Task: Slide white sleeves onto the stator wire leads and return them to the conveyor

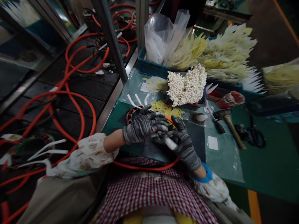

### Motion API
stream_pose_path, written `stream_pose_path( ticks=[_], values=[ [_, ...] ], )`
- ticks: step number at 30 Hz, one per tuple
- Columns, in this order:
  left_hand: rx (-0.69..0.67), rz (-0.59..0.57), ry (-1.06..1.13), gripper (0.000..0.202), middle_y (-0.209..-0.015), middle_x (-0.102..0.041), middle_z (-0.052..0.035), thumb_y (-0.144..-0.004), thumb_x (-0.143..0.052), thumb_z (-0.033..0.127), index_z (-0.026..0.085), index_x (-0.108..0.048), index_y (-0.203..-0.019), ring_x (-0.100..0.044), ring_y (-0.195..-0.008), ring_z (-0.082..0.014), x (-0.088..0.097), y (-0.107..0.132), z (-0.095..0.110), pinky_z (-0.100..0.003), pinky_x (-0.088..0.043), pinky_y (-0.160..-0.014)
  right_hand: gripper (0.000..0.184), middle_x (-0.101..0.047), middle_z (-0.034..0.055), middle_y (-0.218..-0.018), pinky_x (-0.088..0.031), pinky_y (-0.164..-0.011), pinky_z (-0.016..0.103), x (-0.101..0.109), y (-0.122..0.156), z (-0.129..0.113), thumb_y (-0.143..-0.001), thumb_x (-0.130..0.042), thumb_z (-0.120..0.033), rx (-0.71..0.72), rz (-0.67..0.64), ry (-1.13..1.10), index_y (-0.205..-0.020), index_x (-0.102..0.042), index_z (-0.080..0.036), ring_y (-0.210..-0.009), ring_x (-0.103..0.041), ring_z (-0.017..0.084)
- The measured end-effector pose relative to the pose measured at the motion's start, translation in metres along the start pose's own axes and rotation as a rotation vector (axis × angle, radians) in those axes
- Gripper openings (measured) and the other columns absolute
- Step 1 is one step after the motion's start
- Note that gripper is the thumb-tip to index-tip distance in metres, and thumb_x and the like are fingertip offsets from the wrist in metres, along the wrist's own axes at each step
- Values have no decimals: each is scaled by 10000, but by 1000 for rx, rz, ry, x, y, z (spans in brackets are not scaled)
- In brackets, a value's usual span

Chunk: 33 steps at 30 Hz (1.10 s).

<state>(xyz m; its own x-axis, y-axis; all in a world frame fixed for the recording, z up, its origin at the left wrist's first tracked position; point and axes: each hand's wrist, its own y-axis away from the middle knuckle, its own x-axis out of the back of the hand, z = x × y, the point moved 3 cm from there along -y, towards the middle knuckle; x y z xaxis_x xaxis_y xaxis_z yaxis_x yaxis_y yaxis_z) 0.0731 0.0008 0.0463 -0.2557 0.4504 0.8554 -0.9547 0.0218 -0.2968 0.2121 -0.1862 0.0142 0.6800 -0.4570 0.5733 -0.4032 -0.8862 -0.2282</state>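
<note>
My left hand (144, 127), in a grey striped glove, reaches across a round stator (132, 115) with red and dark windings. Its fingers close together near a dark bundle of wire ends (162, 134); what they pinch is hidden. White sleeves (134, 101) stick up behind this hand. My right hand (185, 146), gloved alike, is curled round a white sleeved piece (170, 143) beside the bundle. A short orange length (168, 119) shows between the hands. An orange cable (149, 168) loops across my lap and runs under the right hand.
Yellow strips (167, 109) and a block of thin white tubes (187, 85) lie behind my hands. A blue tray (149, 66) holds bags and pale strips. At right are a hammer (233, 129) and scissors (255, 133). Orange cables (80, 102) coil on the conveyor at left.
</note>
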Motion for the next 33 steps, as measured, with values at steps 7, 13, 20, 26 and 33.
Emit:
stream_pose_path(
  ticks=[7,13,20,26,33],
  values=[
    [140,21,261,292,-1234,-846,-62,-1134,-579,402,224,-698,-1333,-807,-1181,-221,-18,-6,-27,-537,-314,-1420,344,-768,61,-1332,-710,-1016,509,20,-8,-21,-996,-822,-351,257,136,65,-1337,-781,-369,-1242,-768,292],
    [63,102,314,368,-1247,-831,-108,-1118,-599,424,191,-651,-1397,-784,-1247,-264,-11,7,-22,-556,-324,-1409,159,-842,15,-992,-707,-760,323,8,-21,-25,-1054,-738,-310,227,2,50,-1176,-837,-330,-861,-817,216],
    [103,162,110,267,-1336,-828,-53,-1074,-676,452,275,-735,-1266,-741,-1323,-241,-3,19,3,-548,-284,-1412,136,-825,28,-1067,-698,-855,348,4,-24,-33,-1043,-751,-239,330,191,-1,-1151,-766,-320,-969,-824,219],
    [150,210,-224,434,-1512,-746,-101,-1101,-604,353,263,-640,-1524,-665,-1448,-293,-19,26,20,-574,-402,-1327,177,-769,36,-998,-695,-875,450,-12,-44,-19,-1079,-684,-474,70,459,-89,-1057,-649,-302,-939,-777,252],
    [137,-41,-403,452,-1455,-778,-111,-1075,-477,95,251,-716,-1426,-738,-1354,-265,-68,58,37,-454,-582,-1122,273,-778,64,-1089,-681,-985,504,-24,-62,3,-1075,-663,-552,-113,476,-354,-1117,-649,-283,-1004,-780,256]
  ],
)
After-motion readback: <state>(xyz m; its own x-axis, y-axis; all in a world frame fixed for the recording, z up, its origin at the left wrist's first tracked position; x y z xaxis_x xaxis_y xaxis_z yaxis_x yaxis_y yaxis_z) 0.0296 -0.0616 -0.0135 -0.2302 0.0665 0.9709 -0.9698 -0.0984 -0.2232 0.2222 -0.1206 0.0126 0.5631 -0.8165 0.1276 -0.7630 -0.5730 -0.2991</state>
